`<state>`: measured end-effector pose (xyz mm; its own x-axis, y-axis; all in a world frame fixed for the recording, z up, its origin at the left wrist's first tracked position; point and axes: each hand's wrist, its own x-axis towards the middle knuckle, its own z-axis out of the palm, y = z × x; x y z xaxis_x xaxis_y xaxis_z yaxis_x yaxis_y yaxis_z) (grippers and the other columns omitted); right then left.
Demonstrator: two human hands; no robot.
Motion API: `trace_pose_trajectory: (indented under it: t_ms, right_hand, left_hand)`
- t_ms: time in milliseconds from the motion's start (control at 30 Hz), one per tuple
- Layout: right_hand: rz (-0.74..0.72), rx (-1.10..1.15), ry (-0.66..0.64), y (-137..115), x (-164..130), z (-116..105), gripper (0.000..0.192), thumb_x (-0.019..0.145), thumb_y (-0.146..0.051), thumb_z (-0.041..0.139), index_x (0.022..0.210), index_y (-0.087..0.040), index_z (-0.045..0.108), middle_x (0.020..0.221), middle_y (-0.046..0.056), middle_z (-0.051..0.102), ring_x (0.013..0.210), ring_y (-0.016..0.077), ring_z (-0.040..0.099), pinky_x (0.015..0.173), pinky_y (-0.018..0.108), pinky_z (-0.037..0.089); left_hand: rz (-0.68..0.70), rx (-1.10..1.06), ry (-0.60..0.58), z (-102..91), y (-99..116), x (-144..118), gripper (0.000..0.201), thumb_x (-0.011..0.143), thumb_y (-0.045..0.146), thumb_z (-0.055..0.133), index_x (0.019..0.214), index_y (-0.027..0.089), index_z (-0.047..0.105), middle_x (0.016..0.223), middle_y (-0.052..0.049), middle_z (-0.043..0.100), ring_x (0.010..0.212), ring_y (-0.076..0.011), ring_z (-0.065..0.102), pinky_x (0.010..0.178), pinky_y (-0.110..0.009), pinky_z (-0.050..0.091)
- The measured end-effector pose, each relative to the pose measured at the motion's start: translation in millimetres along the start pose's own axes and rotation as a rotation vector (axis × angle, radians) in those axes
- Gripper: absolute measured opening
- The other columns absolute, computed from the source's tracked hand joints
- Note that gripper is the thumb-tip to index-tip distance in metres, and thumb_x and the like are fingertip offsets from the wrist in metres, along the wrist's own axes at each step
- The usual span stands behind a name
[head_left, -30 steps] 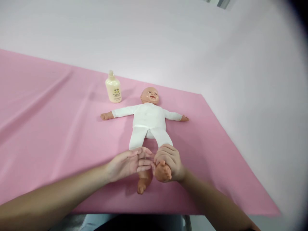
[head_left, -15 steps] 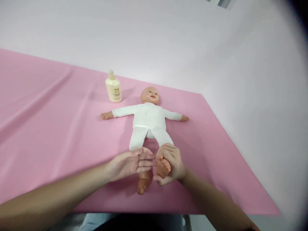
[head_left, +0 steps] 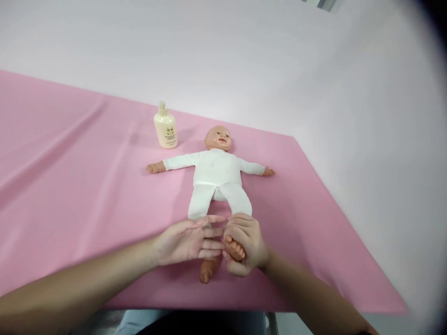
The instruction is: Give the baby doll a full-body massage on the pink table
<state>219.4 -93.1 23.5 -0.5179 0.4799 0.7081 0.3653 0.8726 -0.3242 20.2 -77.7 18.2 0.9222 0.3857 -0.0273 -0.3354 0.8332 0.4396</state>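
From the head camera, the right hand (head_left: 248, 244) is wrapping around the doll's foot (head_left: 234, 250), fingers curling over the top and thumb under the sole, seemingly lifting it so the toes face the person. The left hand (head_left: 185, 241) is lying flat, fingers spread and straight, their tips resting by that same foot and holding nothing. The doll (head_left: 216, 174) is lying on its back mid-cloth (arms flung wide), wearing a white suit, bare feet tan and glossy. A cream bottle (head_left: 165, 126) is standing upright beside its head on the pink cloth (head_left: 70, 186)
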Motion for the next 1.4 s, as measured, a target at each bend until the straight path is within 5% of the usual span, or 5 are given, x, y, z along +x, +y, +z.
trace_pose_trajectory:
  t_ms: [367, 967, 1100, 1400]
  right_hand:
    - [-0.035, 0.065, -0.034, -0.7, -0.8, -1.6, 0.03, 0.087, -0.041, 0.027, 0.071, -0.021, 0.043, 0.055, 0.001, 0.049, 0.053, 0.0157, 0.049, 0.063, 0.034, 0.047]
    - [-0.097, 0.1, 0.0, 1.3, -3.2, 5.3, 0.004, 0.077, -0.022, 0.041, 0.078, -0.021, 0.044, 0.059, -0.002, 0.051, 0.052, 0.0129, 0.049, 0.062, 0.031, 0.047]
    - [-0.111, 0.147, 0.001, -0.6, -2.2, 4.6, 0.008, 0.081, -0.015, 0.037, 0.079, -0.02, 0.043, 0.06, -0.001, 0.053, 0.053, 0.0124, 0.049, 0.063, 0.03, 0.048]
    - [-0.21, 0.174, 0.028, -0.2, 2.3, 2.4, 0.036, 0.096, -0.038, 0.025, 0.084, -0.017, 0.051, 0.069, 0.006, 0.061, 0.063, 0.0159, 0.057, 0.068, 0.035, 0.05]
  left_hand:
    - [-0.029, 0.009, -0.004, 2.4, 0.6, 0.7, 0.051, 0.085, 0.036, 0.048, 0.131, 0.018, 0.036, 0.119, -0.013, 0.053, 0.108, -0.022, 0.052, 0.102, -0.043, 0.024]
    - [-0.061, 0.008, -0.011, -0.2, -0.6, 1.1, 0.059, 0.084, 0.038, 0.049, 0.136, 0.018, 0.028, 0.116, -0.012, 0.056, 0.112, -0.0228, 0.052, 0.104, -0.044, 0.021]
    - [-0.079, 0.008, 0.014, -0.5, -0.1, 0.7, 0.063, 0.084, 0.038, 0.05, 0.137, 0.018, 0.025, 0.116, -0.012, 0.055, 0.11, -0.0228, 0.053, 0.104, -0.043, 0.022]
    - [-0.075, 0.046, 0.034, -0.3, 0.2, 0.2, 0.064, 0.084, 0.039, 0.049, 0.137, 0.019, 0.019, 0.112, -0.013, 0.057, 0.103, -0.0225, 0.057, 0.103, -0.047, 0.023]
